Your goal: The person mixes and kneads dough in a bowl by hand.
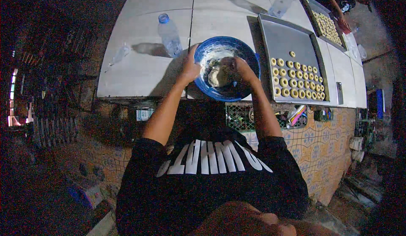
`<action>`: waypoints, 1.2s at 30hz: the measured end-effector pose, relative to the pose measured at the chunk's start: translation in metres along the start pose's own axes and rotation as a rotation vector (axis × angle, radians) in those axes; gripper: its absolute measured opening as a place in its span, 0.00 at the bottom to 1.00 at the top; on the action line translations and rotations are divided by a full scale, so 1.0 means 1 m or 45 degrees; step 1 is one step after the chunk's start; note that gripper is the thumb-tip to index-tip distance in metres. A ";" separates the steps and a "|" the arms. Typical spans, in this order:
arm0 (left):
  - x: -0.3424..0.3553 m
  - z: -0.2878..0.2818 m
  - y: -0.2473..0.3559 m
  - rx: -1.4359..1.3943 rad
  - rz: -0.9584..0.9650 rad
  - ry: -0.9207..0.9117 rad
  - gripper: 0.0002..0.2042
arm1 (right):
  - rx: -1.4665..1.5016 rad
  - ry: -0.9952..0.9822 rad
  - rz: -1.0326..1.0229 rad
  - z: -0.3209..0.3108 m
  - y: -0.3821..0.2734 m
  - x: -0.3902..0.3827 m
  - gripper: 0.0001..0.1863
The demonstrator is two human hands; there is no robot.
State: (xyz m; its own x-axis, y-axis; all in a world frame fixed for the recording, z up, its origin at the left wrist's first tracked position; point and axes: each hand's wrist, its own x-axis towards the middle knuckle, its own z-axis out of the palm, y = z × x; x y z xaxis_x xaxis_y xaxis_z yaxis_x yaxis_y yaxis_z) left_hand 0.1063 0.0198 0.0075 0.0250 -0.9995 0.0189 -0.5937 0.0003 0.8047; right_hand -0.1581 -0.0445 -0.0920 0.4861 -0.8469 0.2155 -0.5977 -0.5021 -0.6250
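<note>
Left hand (pixel 192 68) clamped on blue bowl (pixel 220 95); right hand (pixel 242 70) inside, at dough (pixel 218 76), finger opening unclear.

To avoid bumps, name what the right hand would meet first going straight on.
Likely the dough in the bowl, though depth is unclear and the right hand may already touch it.

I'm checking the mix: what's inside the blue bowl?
Inside the blue bowl: a pale doughy lump and whitish residue higher up. What lies beneath the lump and right hand is hidden.
</note>
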 end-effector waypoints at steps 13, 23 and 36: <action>0.004 0.033 -0.029 -0.875 -0.390 0.175 0.32 | -0.472 -0.305 0.423 0.039 -0.104 0.050 0.31; 0.007 0.043 -0.047 -0.821 -0.599 0.205 0.34 | -0.444 -0.308 0.446 0.039 -0.099 0.052 0.35; -0.002 0.035 -0.032 -1.100 -0.575 0.195 0.35 | -0.431 -0.064 0.536 0.043 -0.106 0.063 0.23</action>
State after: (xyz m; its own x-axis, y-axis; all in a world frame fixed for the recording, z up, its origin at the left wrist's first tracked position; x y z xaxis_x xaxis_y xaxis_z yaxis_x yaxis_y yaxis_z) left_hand 0.0969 0.0203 -0.0396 0.2448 -0.8965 -0.3694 0.2874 -0.2968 0.9107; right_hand -0.0368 -0.0370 -0.0448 0.1849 -0.9818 -0.0429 -0.9154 -0.1562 -0.3709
